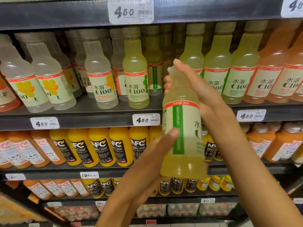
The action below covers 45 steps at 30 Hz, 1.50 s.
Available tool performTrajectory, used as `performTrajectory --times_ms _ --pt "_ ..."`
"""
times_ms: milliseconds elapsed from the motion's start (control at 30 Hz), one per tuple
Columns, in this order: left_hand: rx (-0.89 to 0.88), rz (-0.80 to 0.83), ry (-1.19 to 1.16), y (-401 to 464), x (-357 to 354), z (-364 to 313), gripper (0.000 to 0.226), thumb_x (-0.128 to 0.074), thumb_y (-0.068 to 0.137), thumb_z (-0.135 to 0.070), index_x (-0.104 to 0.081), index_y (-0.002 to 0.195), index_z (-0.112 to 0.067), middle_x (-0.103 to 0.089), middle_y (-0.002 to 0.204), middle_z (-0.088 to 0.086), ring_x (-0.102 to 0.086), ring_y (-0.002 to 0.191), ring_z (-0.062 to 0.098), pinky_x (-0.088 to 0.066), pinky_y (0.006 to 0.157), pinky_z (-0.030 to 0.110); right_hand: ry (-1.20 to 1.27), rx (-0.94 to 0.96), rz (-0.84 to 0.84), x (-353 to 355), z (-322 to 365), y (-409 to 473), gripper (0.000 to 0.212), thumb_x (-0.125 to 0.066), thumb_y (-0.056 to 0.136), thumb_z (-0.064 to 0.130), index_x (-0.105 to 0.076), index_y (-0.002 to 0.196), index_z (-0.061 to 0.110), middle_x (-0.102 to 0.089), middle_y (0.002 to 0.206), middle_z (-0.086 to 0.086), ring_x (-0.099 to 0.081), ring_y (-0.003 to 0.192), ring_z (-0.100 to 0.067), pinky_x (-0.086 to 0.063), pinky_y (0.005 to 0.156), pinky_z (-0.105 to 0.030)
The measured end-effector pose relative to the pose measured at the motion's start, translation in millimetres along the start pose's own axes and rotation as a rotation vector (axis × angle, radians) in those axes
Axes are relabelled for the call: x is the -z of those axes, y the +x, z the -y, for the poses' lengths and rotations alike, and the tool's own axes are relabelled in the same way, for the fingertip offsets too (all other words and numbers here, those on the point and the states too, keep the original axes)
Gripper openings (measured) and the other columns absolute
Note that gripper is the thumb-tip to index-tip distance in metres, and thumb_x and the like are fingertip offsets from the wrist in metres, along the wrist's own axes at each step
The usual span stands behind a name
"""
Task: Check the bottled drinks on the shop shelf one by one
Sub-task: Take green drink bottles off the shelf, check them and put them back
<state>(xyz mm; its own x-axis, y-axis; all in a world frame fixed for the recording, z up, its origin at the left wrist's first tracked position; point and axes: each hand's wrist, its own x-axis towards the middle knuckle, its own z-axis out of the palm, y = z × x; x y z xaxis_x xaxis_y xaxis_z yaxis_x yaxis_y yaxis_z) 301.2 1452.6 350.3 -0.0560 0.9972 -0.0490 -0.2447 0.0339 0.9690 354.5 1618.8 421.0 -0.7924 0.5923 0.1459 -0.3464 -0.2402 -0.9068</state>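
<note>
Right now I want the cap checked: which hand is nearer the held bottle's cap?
Right. The right hand grips the bottle at its neck, over the cap; the left hand holds its lower body, far from the cap.

Both hands, right hand point(193, 86) and left hand point(147, 163), hold a green bottle point(183, 128) upright.
</note>
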Motion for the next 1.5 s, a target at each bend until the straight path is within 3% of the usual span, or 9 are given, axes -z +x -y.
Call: performTrajectory --times_ms 167,300,467,700,833,1033,1233,1367,1500 --pt "-0.141 -0.129 0.265 12.7 2.7 3.0 0.051 -0.058 0.070 -0.058 -0.061 0.110 -0.026 -0.074 0.100 -0.002 -0.071 0.089 0.008 -0.055 0.066 0.017 -0.141 0.186 0.012 -5.7 7.4 -9.4 0.020 -0.062 0.091 0.028 -0.056 0.101 0.012 -0.066 0.070 0.001 -0.065 0.061 -0.015 -0.053 0.057 -0.028" --pt "-0.242 -0.169 0.240 20.6 2.6 14.4 0.059 -0.061 0.060 -0.058 -0.060 0.108 -0.024 -0.073 0.101 -0.001 -0.070 0.091 0.010 -0.055 0.070 0.018 -0.186 0.293 0.069 -14.4 3.6 -18.8 0.019 -0.059 0.090 0.020 -0.059 0.106 0.010 -0.067 0.073 -0.003 -0.066 0.062 -0.016 -0.054 0.059 -0.028" --pt "-0.309 -0.127 0.253 23.1 10.4 14.1 0.079 -0.078 0.050 -0.064 -0.051 0.115 -0.028 -0.072 0.102 -0.014 -0.069 0.094 0.005 -0.053 0.073 0.014 -0.347 0.497 0.219 -18.6 5.2 -35.6 0.033 -0.061 0.081 0.023 -0.052 0.110 0.010 -0.071 0.076 0.003 -0.070 0.079 -0.017 -0.052 0.079 -0.027" --pt "-0.497 -0.208 0.245 24.8 14.3 14.5 0.056 -0.085 0.055 -0.045 -0.060 0.105 -0.049 -0.069 0.108 -0.007 -0.067 0.099 0.009 -0.053 0.075 0.017 -0.413 0.506 0.423 -18.3 6.9 -52.2 0.050 -0.067 0.080 0.047 -0.052 0.113 0.011 -0.071 0.096 0.002 -0.067 0.094 -0.017 -0.050 0.085 -0.030" --pt "-0.506 -0.194 0.223 24.0 14.1 14.8 0.055 -0.085 0.056 -0.041 -0.062 0.106 -0.045 -0.071 0.108 -0.006 -0.068 0.099 0.010 -0.053 0.076 0.016 -0.373 0.435 0.402 -19.0 4.3 -51.7 0.040 -0.070 0.078 0.043 -0.054 0.102 0.015 -0.068 0.078 0.001 -0.067 0.077 -0.021 -0.051 0.072 -0.032" --pt "-0.424 -0.214 0.201 18.0 6.1 14.5 0.067 -0.080 0.048 -0.067 -0.066 0.097 -0.024 -0.076 0.090 -0.006 -0.072 0.083 0.010 -0.054 0.067 0.017 -0.189 0.330 0.307 -16.0 4.6 -40.0 0.041 -0.074 0.076 0.034 -0.055 0.106 0.012 -0.066 0.077 -0.002 -0.066 0.069 -0.019 -0.054 0.063 -0.030" --pt "-0.259 -0.087 0.144 13.1 -0.1 13.4 0.071 -0.069 0.050 -0.080 -0.073 0.098 -0.029 -0.074 0.102 0.007 -0.071 0.095 0.028 -0.057 0.084 0.047 0.115 0.144 0.292 -18.0 -7.5 -30.1 0.030 -0.050 0.088 0.030 -0.049 0.111 0.011 -0.066 0.075 -0.006 -0.067 0.064 -0.021 -0.055 0.066 -0.032" --pt "-0.203 -0.092 0.175 6.2 -0.2 3.4 0.070 -0.059 0.062 -0.080 -0.063 0.112 -0.031 -0.073 0.107 -0.005 -0.070 0.099 0.013 -0.056 0.075 0.023 0.030 0.163 0.197 -14.0 -0.5 -30.2 0.025 -0.052 0.092 0.030 -0.051 0.109 0.012 -0.062 0.073 -0.003 -0.065 0.061 -0.019 -0.054 0.057 -0.030" --pt "-0.196 -0.143 0.207 2.6 -2.0 -0.1 0.045 -0.051 0.075 -0.069 -0.060 0.109 -0.040 -0.073 0.100 -0.016 -0.070 0.090 0.003 -0.053 0.063 0.013 -0.058 0.221 0.036 -13.9 6.5 -29.1 0.017 -0.058 0.094 0.027 -0.053 0.103 0.014 -0.065 0.072 -0.003 -0.066 0.062 -0.019 -0.054 0.055 -0.028"
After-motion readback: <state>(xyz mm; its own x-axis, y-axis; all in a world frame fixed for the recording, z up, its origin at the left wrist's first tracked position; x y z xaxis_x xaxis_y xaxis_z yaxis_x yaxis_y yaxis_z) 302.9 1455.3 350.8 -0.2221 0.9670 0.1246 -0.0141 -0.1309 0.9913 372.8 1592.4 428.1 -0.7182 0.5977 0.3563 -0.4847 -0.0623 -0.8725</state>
